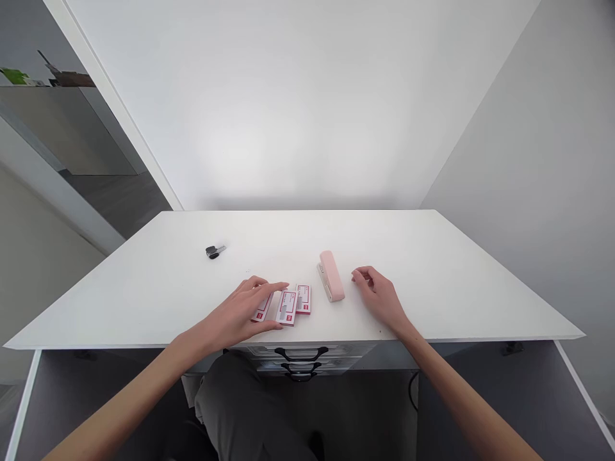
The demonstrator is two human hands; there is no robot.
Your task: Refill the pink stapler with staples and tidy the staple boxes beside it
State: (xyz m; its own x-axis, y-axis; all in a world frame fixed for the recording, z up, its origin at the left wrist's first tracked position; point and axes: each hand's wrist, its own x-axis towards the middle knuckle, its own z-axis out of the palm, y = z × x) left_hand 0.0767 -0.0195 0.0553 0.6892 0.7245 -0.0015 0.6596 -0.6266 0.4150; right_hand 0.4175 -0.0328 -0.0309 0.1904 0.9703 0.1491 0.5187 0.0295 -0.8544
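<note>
Three small white-and-red staple boxes lie near the front of the white desk, close together. My left hand [252,304] has its thumb and index finger at the near and far ends of the middle staple box [287,307]. Partly under that hand is the left staple box [262,307]; the right staple box [303,298] touches or nearly touches the middle one. A pink stapler [332,276] lies to the right of the boxes. Beyond it my right hand [377,294] rests on the desk, fingers curled in, with nothing visible in them.
A black key [214,251] lies on the desk [384,237] at the back left. White wall panels rise behind the desk and to its right. Below the front edge are drawers with black handles [301,353], above my legs.
</note>
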